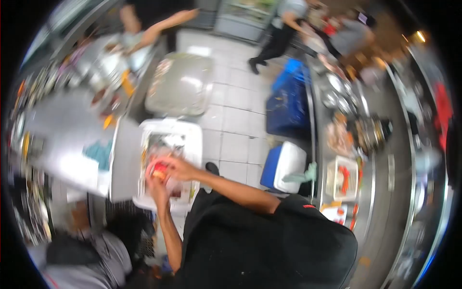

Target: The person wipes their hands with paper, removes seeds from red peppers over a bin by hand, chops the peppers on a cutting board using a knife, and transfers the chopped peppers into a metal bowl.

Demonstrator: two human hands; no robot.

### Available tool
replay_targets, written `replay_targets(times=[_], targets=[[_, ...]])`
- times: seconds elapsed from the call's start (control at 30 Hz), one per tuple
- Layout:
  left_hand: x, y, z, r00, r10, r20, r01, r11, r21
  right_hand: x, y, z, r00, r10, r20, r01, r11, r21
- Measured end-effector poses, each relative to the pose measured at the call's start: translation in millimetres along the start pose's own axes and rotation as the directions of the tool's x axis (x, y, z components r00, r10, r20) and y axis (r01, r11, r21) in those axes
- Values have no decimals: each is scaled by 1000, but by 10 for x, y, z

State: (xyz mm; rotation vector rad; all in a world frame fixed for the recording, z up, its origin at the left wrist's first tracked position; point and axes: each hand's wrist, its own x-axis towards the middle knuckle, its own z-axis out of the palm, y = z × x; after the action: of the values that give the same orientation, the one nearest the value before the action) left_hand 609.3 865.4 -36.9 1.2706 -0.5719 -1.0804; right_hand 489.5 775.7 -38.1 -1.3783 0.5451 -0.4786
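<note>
Black clothing lay nearest, at five o'clock; at eight, left hand and right hand grasped a red item over a white bin, not yet released.

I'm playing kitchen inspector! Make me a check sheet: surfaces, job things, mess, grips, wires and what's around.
Surface: metal table on the left, metal counter on the right.
Job's things: red item, too blurred to identify, above an open white bin.
Clutter: teal cloth on the table; pale basket on the counter.
Grips: left grip and right grip, bare hands, both holding the red item.
Cables: nothing seen.
Surroundings: tiled floor, blue bin, blue-and-white cooler, other people.
</note>
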Motion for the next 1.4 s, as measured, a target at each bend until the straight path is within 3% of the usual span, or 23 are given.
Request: replay_targets(times=[0.07, 0.2, 0.27, 0.3, 0.33, 0.4, 0.43, 0.5, 0.53, 0.57, 0.6, 0.63, 0.67, 0.73, 0.8, 0.83, 0.93, 1.07, 1.17, 1.23, 1.27, 1.33, 1.4], targets=[[60, -109, -24, 999, -54, 5, 55, 994, -90, -7, 77, -5, 956, -277, -96, 253, 944, -212], [288, -378, -9, 988, -150, 33, 151, 986, -62, -32, -14, -93, 944, -296, -148, 216, 889, -404], [261, -438, 31, 998, 0, 59, -8, 989, 147, -200, -123, -25, 901, -363, -239, 110, 723, -682], [306, -455, 6, 989, 113, 99, -143, 917, 372, -216, -145, -33, 890, -386, -243, 102, 687, -719], [316, -462, -10, 989, 112, 101, -142, 917, 372, -226, -165, -51, 890, -385, -245, 100, 688, -719], [291, -189, 81, 980, 114, 166, -199, 679, 707, -236, -144, -19, 901, -307, -307, 29, 748, -664], [321, -219, 84, 958, 186, 218, -285, 701, 654, -210, -63, -57, 908, -302, -290, 41, 752, -657], [329, -296, 5, 929, 265, 257, -367, 745, 557, -51, 253, -31, 769, -570, -290, 107, 562, -820], [340, -326, -14, 927, 278, 250, -370, 774, 513, -156, -47, -37, 872, -219, -438, 16, 907, -421], [322, -340, -32, 934, 268, 236, -353, 792, 498, -31, 223, -60, 832, -245, -498, 26, 914, -405], [297, -322, -39, 937, 268, 224, -345, 806, 481, -33, 107, -45, 839, -162, -520, 68, 978, -196], [237, -290, -27, 952, 273, 135, -303, 795, 526, -20, 50, -73, 840, -75, -537, -60, 971, -229], [203, -273, 51, 976, 210, 59, -216, 889, 404, 47, 367, -97, 814, -106, -571, 65, 994, -92], [184, -251, 113, 996, 83, -12, -82, 992, 95, 71, 266, -76, 823, 62, -564, 36, 986, 161], [130, -102, 93, 999, -29, -35, 27, 997, -74, 65, 141, -106, 824, 191, -533, 33, 923, 382], [116, -49, 93, 991, -131, -1, 127, 959, -253, 80, 117, -123, 823, 229, -520, -3, 917, 399], [85, -84, 32, 994, -95, 58, 109, 941, -319, 131, 134, -150, 839, 254, -481, -22, 899, 437], [78, 1, 47, 994, -100, 35, 106, 936, -337, 171, 110, -97, 843, 121, -525, 7, 972, 235], [73, 4, -20, 997, -4, 77, 15, 991, -132, 198, 79, -149, 839, 191, -510, -50, 960, 276], [99, -54, -106, 986, 96, 135, -114, 984, 136, 199, 66, -202, 848, 216, -484, -76, 953, 292], [103, 7, -136, 987, 95, 131, -113, 984, 135, 198, 74, -222, 855, 237, -462, -97, 947, 306], [129, 138, -200, 969, -118, 219, 143, 984, -104, 203, 104, -228, 856, 244, -455, -105, 945, 309], [143, 81, -235, 964, -147, 223, 185, 970, -159, 205, 124, -209, 845, 282, -454, -116, 926, 360]])
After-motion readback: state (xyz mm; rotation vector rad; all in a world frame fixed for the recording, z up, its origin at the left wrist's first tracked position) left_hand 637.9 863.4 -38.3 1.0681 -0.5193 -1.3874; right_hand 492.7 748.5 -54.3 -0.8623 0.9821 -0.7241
